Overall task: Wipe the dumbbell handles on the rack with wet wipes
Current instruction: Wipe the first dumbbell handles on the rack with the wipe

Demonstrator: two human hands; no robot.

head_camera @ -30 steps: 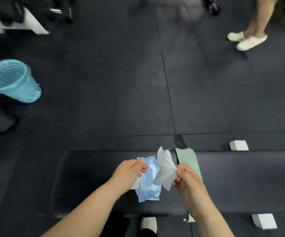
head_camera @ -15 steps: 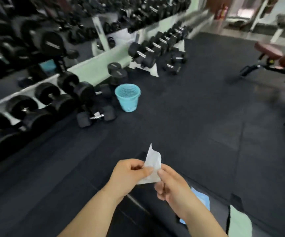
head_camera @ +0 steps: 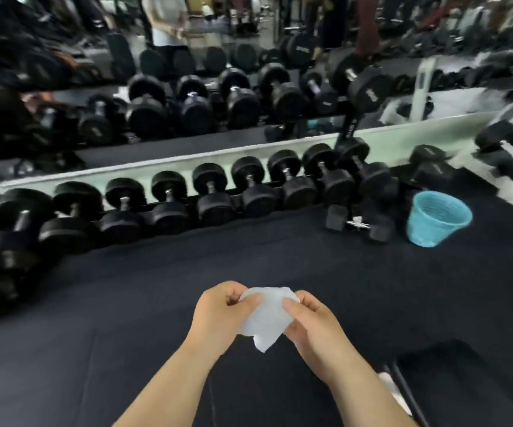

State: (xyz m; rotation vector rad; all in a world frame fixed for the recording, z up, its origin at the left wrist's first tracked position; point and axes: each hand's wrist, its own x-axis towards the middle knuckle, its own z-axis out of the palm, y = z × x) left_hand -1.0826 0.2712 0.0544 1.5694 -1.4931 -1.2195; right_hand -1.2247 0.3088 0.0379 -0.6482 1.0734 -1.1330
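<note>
**Supervisor:** Where are you on the wiping?

**Operator:** Right at the start, I'd say. At six o'clock I have the left hand (head_camera: 215,317) and the right hand (head_camera: 315,331) together, each pinching an edge of one wet wipe (head_camera: 264,317) between thumb and fingers. The wipe is bunched between them and hangs above the floor (head_camera: 125,303), touching nothing else.

**Supervisor:** And the dumbbells?

**Operator:** The lower row of dumbbells (head_camera: 215,208) runs from nine o'clock to about one o'clock, on the rack (head_camera: 350,128), well apart from my hands. Their handles (head_camera: 210,188) show between the heads. I can't tell whether any is damp; the view is blurred. I judge none is done, so the whole row is left, and the upper row at twelve.

**Supervisor:** Anything else nearby?

**Operator:** A blue basket (head_camera: 437,223) at two o'clock, with a loose dumbbell (head_camera: 356,224) just beside it on the floor.
</note>
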